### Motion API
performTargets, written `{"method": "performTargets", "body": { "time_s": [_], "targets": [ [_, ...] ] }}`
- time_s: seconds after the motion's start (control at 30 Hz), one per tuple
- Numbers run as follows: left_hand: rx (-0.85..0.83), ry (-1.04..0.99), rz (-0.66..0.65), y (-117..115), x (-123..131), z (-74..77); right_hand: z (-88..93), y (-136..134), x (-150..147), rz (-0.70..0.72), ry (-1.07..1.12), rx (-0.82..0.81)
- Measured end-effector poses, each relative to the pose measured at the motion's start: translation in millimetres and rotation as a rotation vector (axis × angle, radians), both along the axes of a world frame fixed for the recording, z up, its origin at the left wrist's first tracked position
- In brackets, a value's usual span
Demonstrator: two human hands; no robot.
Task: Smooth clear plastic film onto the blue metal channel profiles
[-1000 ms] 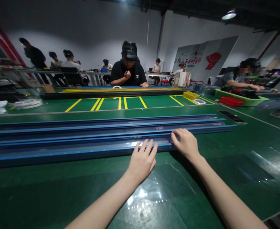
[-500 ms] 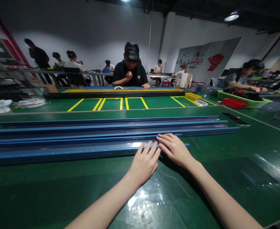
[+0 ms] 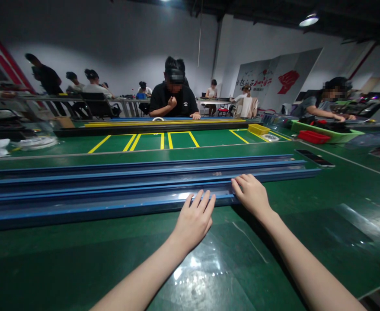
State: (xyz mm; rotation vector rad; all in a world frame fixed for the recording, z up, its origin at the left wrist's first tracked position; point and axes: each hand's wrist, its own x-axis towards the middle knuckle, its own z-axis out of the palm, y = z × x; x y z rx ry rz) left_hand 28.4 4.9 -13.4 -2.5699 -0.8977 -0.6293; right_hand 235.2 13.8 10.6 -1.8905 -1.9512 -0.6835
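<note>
A long blue plastic channel lies lengthwise across the green table, nearest to me. My left hand rests on its front edge with the fingers stretched out and slightly apart. At the channel's right end, my right hand has its fingers bent over the tip, with the thumb to the left. The hand covers the very end of the piece. Directly behind lies a second blue channel, and a third blue channel sits beyond that.
Clear plastic sheets lie in front of my hands. A phone is at the right, near a red tray and a green basin. Yellow tape marks the far table, where a co-worker sits opposite.
My right hand has slid right along the near channel, away from my left hand, and its fingers now bend around the end. The left hand stays in nearly the same place.
</note>
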Motion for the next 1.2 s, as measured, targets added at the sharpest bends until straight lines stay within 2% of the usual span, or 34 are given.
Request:
{"method": "performTargets", "body": {
  "time_s": [0.23,0.37,0.47,0.67,0.77,0.87,1.03,1.13,1.2],
  "targets": [
    [0.013,-0.011,0.009,1,1,-1.4,-2.6,-4,-25,0.264,0.072,-0.071],
    [0.015,-0.011,0.017,1,1,-1.3,-2.1,-7,-32,0.393,0.037,-0.103],
    [0.007,-0.015,0.018,1,0,-0.9,2.0,-6,-25,0.35,0.018,-0.09],
    [0.002,-0.022,0.015,1,0,-1.1,7.9,-1,3,0.008,-0.019,-0.021],
    [0.01,-0.023,0.019,0,0,-0.9,6.2,-1,2,-0.072,-0.039,-0.012],
    [0.013,-0.024,0.024,0,0,-0.7,2.3,-3,-12,-0.044,-0.025,0.001],
    [0.003,-0.02,0.022,0,0,-1.0,-4.0,-6,-35,0.13,0.021,-0.007],
    [-0.01,-0.018,0.023,0,0,-0.8,-1.5,-7,-35,0.219,0.042,-0.05],
    [-0.017,-0.017,0.025,0,0,-0.6,3.0,-5,-25,0.217,0.097,-0.062]
  ]
}}
